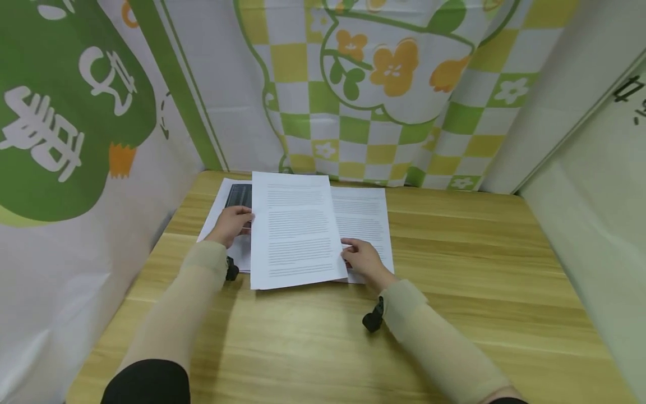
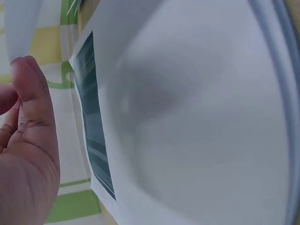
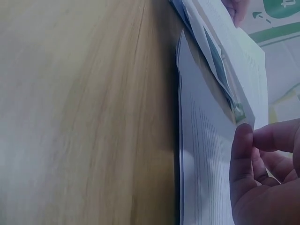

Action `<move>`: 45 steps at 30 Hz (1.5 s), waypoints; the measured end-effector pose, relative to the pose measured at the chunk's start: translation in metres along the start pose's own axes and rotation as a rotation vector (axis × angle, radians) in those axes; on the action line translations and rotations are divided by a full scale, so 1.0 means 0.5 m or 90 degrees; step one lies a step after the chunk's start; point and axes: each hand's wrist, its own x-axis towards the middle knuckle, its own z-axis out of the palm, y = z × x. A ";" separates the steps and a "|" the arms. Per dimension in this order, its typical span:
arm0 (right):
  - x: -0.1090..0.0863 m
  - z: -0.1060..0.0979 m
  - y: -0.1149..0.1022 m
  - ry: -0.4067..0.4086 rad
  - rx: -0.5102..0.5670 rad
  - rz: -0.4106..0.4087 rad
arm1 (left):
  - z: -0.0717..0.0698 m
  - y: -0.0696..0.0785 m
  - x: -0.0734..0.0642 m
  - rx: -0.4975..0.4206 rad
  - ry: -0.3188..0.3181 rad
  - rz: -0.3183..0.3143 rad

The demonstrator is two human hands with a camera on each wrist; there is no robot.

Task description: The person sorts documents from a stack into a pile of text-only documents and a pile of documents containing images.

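Observation:
A printed sheet of paper point(image 1: 298, 235) is held up between both hands, above two paper stacks. My left hand point(image 1: 231, 224) pinches its left edge; in the left wrist view the thumb and fingers point(image 2: 30, 89) meet at the sheet's edge. On the right edge, my right hand point(image 1: 364, 259) pinches the sheet between thumb and finger, as the right wrist view shows at the sheet's corner point(image 3: 248, 112). Beneath on the left lies a stack with a dark picture point(image 1: 239, 195) on its top page. Under the right side lies a stack of text pages point(image 1: 360, 219).
The papers are near the back of a wooden table point(image 1: 479, 280). Behind it hangs a checkered, flower-patterned curtain point(image 1: 353, 112). A white and green printed sheet of cloth point(image 1: 65, 140) hangs along the left, and a pale wall point(image 1: 590, 185) stands at the right.

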 end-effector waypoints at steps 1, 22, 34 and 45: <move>-0.001 -0.006 0.002 0.003 -0.001 -0.001 | 0.005 0.003 0.003 0.004 -0.006 0.001; -0.013 -0.091 0.050 0.068 0.014 0.001 | 0.128 0.036 0.022 -0.012 -0.081 0.006; -0.018 -0.128 0.081 0.097 0.031 0.067 | 0.184 0.063 0.023 0.042 -0.098 0.049; -0.024 -0.153 0.107 0.118 0.032 0.056 | 0.237 0.068 0.040 0.031 -0.086 0.059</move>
